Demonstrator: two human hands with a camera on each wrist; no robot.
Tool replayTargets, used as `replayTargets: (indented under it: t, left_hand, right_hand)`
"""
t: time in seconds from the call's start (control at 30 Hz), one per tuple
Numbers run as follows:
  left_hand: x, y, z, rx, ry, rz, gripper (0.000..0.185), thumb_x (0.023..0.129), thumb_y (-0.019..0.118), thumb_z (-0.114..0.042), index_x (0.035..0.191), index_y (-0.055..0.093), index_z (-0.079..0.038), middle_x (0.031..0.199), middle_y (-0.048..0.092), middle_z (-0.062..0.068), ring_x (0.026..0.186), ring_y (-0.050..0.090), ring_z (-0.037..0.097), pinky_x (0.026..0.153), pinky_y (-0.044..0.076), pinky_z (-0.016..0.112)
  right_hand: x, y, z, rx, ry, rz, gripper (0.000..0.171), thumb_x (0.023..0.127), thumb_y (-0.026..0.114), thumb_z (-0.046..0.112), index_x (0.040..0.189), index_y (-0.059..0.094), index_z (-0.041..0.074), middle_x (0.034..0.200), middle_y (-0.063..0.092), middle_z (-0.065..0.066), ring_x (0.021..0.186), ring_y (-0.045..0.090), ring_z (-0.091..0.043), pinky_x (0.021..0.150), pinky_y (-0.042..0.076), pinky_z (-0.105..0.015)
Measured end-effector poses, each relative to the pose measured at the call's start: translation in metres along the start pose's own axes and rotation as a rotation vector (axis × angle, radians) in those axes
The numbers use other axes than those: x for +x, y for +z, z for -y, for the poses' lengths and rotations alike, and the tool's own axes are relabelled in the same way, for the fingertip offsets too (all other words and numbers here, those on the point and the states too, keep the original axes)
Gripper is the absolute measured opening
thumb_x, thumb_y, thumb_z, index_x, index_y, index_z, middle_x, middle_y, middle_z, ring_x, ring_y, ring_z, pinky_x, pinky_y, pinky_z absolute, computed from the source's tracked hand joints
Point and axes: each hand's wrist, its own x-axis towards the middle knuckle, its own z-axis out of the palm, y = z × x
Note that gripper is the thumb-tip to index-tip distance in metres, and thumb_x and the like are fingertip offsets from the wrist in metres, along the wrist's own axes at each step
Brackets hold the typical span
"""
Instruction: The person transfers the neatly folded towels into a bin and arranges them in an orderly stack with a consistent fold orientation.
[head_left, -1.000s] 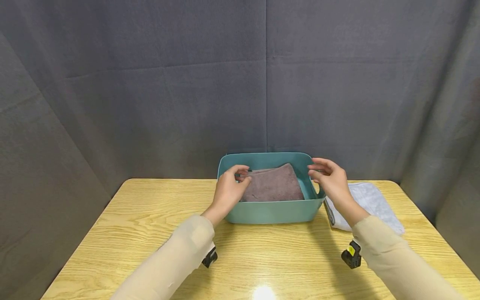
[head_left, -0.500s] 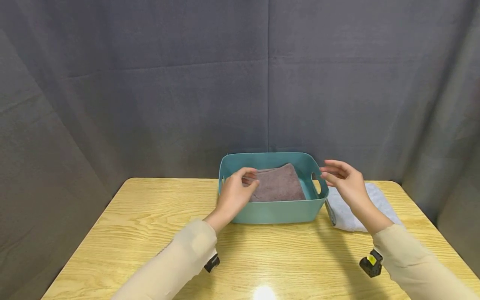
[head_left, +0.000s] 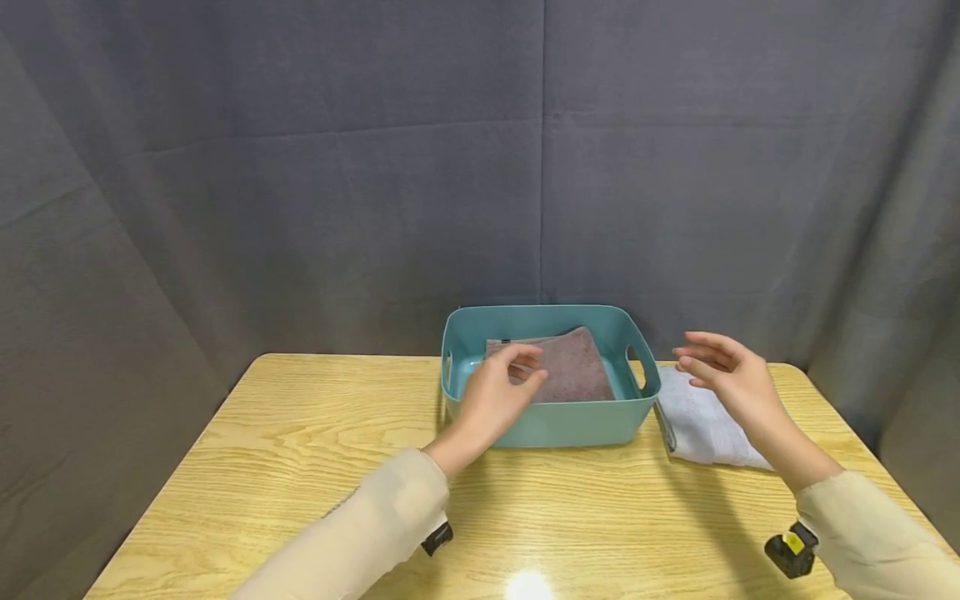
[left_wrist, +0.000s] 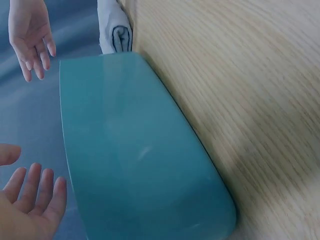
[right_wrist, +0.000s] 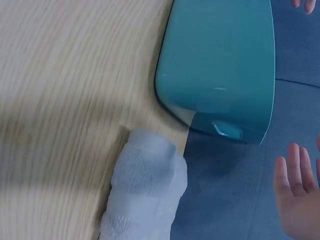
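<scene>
**Hands lift clear of the bin, brown towel left inside**

A grey curtain backs a wooden tabletop [head_left: 300, 467]. On it, toward the far edge, sits a teal bin [head_left: 551, 421], and in the bin lies a folded brown towel [head_left: 573, 373], flat against the bottom and toward the right wall.

A second ago the left hand [head_left: 495, 400] had its fingers on the towel's near-left corner and the right hand [head_left: 723, 375] hovered over the bin's right rim. Now the left hand has drawn back to the near wall, fingers relaxed and holding nothing. The right hand has swung out to the right, above a folded white towel [head_left: 701, 421] that lies just beside the bin; its fingers are spread and empty too. Judging from that, the brown towel has been released and is resting where it was put, and the right hand is nearest to the white one.

The head view alone shows the bin's inside and the brown towel. The left wrist view shows the bin's outer wall and both open palms. The right wrist view shows the white towel's rolled fold touching the tabletop close to the bin's corner.
</scene>
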Motion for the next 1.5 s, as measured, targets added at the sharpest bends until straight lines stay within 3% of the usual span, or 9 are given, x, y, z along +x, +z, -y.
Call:
replayTargets:
  t: [0.37,0.73,1.1,1.33,1.5]
  left_hand:
    - [-0.007,0.017,-0.014,-0.07,-0.003,0.064,0.025,0.095,0.068,-0.021,0.119,0.069,-0.017,0.103,0.069,-0.007,0.094,0.065,0.012,0.08,0.052,0.028]
    - [-0.015,0.04,-0.023,-0.075,-0.01,0.118,0.023,0.096,0.068,-0.025,0.118,0.069,-0.022,0.102,0.069,-0.012,0.093,0.063,0.006,0.077,0.05,0.026]
    - [-0.022,0.071,-0.03,-0.12,0.01,0.195,0.026,0.096,0.068,-0.025,0.121,0.069,-0.018,0.102,0.066,-0.014,0.092,0.061,0.003,0.075,0.049,0.02]
    - [-0.028,0.092,-0.029,-0.151,-0.041,0.219,0.024,0.095,0.07,-0.024,0.118,0.07,-0.019,0.099,0.065,-0.017,0.088,0.059,-0.001,0.072,0.049,0.019]
    - [-0.031,0.109,-0.03,-0.139,-0.046,0.246,0.023,0.093,0.071,-0.022,0.116,0.071,-0.018,0.098,0.067,-0.016,0.086,0.061,-0.002,0.07,0.049,0.017]
  right_hand:
    - [-0.008,-0.019,-0.01,-0.071,-0.013,0.014,0.027,0.099,0.063,0.014,0.124,0.057,0.02,0.098,0.067,0.025,0.088,0.066,0.005,0.073,0.054,-0.016]
    - [-0.017,-0.027,-0.028,-0.068,0.038,0.003,0.027,0.099,0.062,0.013,0.124,0.056,0.022,0.097,0.066,0.026,0.087,0.066,0.005,0.071,0.055,-0.017]
    - [-0.029,-0.041,-0.044,-0.03,0.055,-0.004,0.027,0.098,0.064,0.015,0.12,0.057,0.03,0.099,0.068,0.024,0.086,0.067,0.004,0.071,0.055,-0.018]
    - [-0.036,-0.049,-0.053,0.004,0.08,-0.024,0.028,0.097,0.065,0.012,0.116,0.058,0.031,0.098,0.07,0.021,0.085,0.069,0.001,0.07,0.056,-0.019]
    - [-0.04,-0.058,-0.058,-0.031,0.061,-0.057,0.032,0.099,0.059,0.005,0.115,0.058,0.033,0.097,0.069,0.022,0.083,0.068,0.002,0.068,0.055,-0.018]
